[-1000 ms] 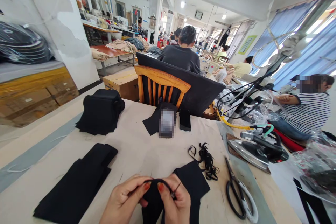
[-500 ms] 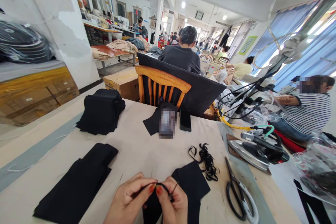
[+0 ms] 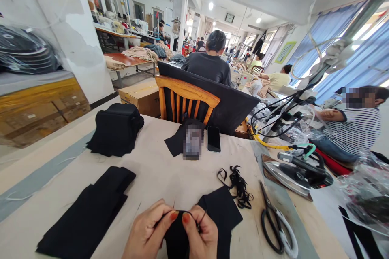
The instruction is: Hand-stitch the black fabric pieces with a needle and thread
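Observation:
A small black fabric piece (image 3: 176,236) is stretched between my two hands at the table's front edge. My left hand (image 3: 150,228) pinches its upper left edge between thumb and fingers. Closed on the upper right edge is my right hand (image 3: 202,230), its thumb on the near side. A thin, dark, pointed tool (image 3: 204,215) sticks out from the right fingers; its exact kind is hidden. Just beyond that hand lie cut black fabric pieces (image 3: 223,208). Farther left is a layered pile of long black fabric pieces (image 3: 83,212).
A taller black fabric stack (image 3: 114,129) stands at the back left. Narrow black strips (image 3: 238,186), scissors (image 3: 275,218) and an iron (image 3: 291,178) on its rest lie to the right. A phone (image 3: 214,139) is near the wooden chair (image 3: 188,95). Several people sit beyond.
The fabric's upper edge has been opened out flatter between my hands, and my thumbs have moved slightly apart. Both hands keep their hold.

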Available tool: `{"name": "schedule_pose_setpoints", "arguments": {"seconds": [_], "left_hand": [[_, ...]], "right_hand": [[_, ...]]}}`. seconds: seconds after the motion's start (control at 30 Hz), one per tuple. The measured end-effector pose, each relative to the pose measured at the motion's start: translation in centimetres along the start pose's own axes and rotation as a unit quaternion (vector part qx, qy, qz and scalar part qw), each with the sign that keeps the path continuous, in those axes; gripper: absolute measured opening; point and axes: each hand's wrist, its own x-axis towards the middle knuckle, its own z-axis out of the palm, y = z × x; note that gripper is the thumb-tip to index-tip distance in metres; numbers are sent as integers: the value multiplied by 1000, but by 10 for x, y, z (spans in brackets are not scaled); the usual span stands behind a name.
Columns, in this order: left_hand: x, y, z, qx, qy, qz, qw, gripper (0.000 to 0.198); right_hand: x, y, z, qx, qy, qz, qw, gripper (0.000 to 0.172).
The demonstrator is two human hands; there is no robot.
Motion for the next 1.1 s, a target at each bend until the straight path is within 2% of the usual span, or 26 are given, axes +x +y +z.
{"name": "schedule_pose_setpoints", "arguments": {"seconds": [0.17, 0.3, 0.4, 0.53, 0.63, 0.87, 1.1], "left_hand": [[2, 0, 5, -122, -31, -81, 989, 38], [6, -2, 5, -193, -19, -144, 970, 35], [6, -1, 3, -198, -9, -135, 971, 31], [4, 1, 0, -187, -2, -92, 978, 18], [3, 1, 1, -190, 2, -89, 978, 15], [5, -6, 3, -190, 7, -129, 973, 34], [7, 2, 3, -190, 3, -136, 972, 35]], "right_hand": [[2, -3, -2, 54, 1, 56, 997, 37], [4, -2, -2, 93, 14, 74, 993, 30], [4, -1, 0, 93, 20, 75, 993, 29], [3, -2, -1, 72, 20, 77, 994, 39], [3, -3, -4, 53, 19, 61, 997, 40], [4, -4, -4, 60, -11, 12, 998, 18], [3, -1, -4, 116, 19, 118, 986, 34]]}}
